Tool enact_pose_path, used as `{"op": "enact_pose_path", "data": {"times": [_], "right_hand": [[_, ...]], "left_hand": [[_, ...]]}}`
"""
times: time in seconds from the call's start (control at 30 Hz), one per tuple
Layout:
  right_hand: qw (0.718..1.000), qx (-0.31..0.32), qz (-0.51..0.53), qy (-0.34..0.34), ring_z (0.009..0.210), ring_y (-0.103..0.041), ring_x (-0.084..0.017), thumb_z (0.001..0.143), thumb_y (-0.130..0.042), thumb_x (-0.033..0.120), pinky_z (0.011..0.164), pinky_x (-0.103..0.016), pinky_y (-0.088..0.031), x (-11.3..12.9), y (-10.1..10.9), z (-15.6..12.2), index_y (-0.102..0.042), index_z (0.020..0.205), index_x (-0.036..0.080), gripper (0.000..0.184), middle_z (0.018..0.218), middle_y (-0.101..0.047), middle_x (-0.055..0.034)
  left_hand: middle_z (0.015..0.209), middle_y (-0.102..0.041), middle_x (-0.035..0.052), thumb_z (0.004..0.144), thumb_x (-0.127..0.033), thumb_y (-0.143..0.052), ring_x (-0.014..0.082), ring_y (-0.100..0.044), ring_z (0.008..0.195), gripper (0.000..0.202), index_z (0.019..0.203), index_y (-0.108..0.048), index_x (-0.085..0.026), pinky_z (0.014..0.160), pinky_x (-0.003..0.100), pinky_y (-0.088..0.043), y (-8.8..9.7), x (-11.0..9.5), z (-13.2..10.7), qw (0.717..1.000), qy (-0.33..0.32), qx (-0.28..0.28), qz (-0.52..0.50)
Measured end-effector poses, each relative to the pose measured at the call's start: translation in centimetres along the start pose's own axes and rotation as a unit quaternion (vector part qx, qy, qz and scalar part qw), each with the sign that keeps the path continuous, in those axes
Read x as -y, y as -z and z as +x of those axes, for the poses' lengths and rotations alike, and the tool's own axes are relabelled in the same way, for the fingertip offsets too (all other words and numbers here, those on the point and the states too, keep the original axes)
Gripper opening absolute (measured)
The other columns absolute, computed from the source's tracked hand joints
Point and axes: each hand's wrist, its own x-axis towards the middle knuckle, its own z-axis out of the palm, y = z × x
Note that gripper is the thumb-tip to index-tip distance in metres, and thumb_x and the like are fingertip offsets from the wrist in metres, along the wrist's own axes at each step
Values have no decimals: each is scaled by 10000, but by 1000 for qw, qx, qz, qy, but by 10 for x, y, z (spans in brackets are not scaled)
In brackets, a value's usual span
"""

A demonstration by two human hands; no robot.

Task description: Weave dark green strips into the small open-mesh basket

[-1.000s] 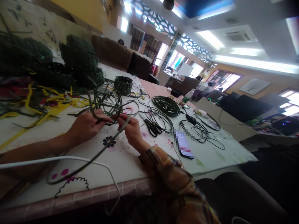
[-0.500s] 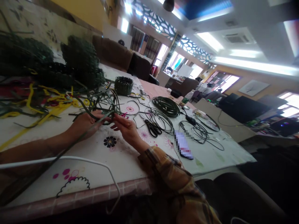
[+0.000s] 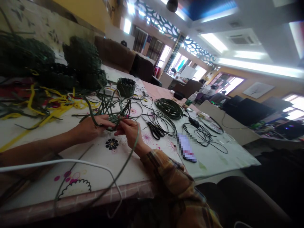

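Note:
Between my hands is a loose weave of dark green strips [image 3: 104, 104], its ends sticking up and curling outward. My left hand [image 3: 95, 126] is closed on the left side of this weave. Fingers bent, my right hand [image 3: 128, 128] pinches the weave's right edge. A long green strip [image 3: 129, 155] loops over my right wrist and hangs down past the table's front edge. Just behind stands a small woven green basket [image 3: 126, 87]. Black-handled scissors [image 3: 155, 130] lie to the right of my right hand.
Coiled dark green strip [image 3: 169, 108] lies at the right, with looser loops nearby. A phone-like blurred object [image 3: 186, 147] rests near the right edge. Yellow strips [image 3: 55, 112] and dark woven pieces [image 3: 82, 61] pile up at left. A white bent rod [image 3: 90, 162] crosses the foreground.
The long green strip has swung from across my left forearm to over my right wrist. My right hand has turned, and the weave's ends have spread to the right.

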Motion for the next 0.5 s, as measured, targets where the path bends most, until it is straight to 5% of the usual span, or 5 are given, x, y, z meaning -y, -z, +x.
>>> {"op": "enact_pose_path", "data": {"times": [0.27, 0.5], "right_hand": [[999, -33, -26, -12, 376, -552, -107, 710, -682, 282, 354, -217, -455, -3, 0, -1, -759, 972, 148, 304, 600, -687, 11], [995, -41, -85, 13, 387, -451, -88, 749, -679, 378, 330, -209, -335, 1, -1, -2, -805, 931, 166, 306, 570, -654, 13]], "left_hand": [[936, -699, 60, 877, -262, -501, 191, -647, 828, 328, 951, -821, -243, 761, 264, -479, -3, 7, 2, 998, -45, 33, -14], [1096, -724, 77, 869, -256, -509, 226, -684, 961, 326, 965, -820, -241, 862, 284, -511, -4, 3, 1, 997, -46, 47, -31]]}}
